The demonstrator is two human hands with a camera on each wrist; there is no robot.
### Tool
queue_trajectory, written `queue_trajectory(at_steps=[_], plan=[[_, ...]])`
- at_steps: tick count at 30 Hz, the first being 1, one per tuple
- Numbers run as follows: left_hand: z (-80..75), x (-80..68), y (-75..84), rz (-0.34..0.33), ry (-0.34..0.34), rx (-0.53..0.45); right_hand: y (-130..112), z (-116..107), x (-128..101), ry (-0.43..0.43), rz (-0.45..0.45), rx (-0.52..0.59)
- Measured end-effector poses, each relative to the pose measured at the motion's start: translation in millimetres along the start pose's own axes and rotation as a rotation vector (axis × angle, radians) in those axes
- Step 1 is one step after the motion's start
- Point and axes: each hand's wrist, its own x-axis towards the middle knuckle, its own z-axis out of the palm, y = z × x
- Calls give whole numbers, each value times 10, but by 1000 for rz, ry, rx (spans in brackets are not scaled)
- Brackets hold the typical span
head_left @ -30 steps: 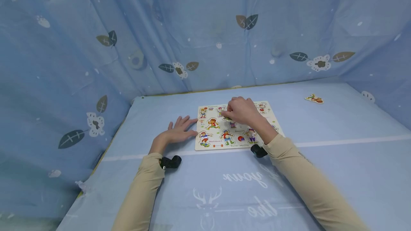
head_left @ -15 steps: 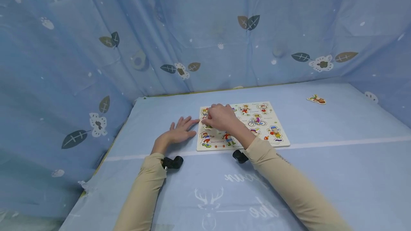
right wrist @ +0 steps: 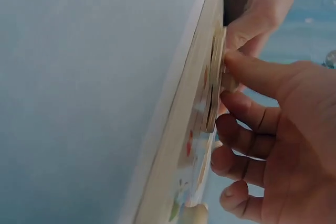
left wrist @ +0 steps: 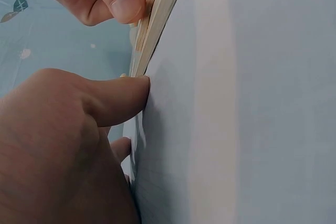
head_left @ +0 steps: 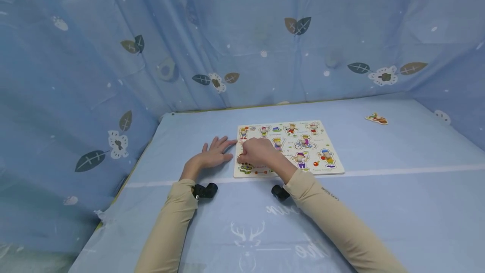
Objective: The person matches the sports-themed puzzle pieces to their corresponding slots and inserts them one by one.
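Two hands meet at the puzzle board [head_left: 322, 167] lying on the blue counter [head_left: 379, 188]; the left hand [head_left: 212, 157] lies flat, fingers spread. Left wrist view: its thumb touches the board's edge. Right wrist view: the right hand [right wrist: 273, 129] pinches a puzzle piece [right wrist: 214, 87], fingers curled.

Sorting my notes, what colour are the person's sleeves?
Sleeves are plain beige, clearest in the head view.

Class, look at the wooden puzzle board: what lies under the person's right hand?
Under the right hand sits a puzzle piece, pinched and partly raised from the puzzle board. Its picture and the recess beneath are covered.
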Motion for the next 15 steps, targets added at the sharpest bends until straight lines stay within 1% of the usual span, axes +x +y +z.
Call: queue_trajectory(at_steps=[6, 10, 15], plan=[[-24, -30, -23, 21, 4, -15, -63, -37, 8, -76, 10, 34], [-17, -23, -22, 17, 10, -9, -118, -4, 23, -103, 56, -6], [5, -25, 0, 17, 12, -12, -211, -3, -10, -117, 108, -57]])
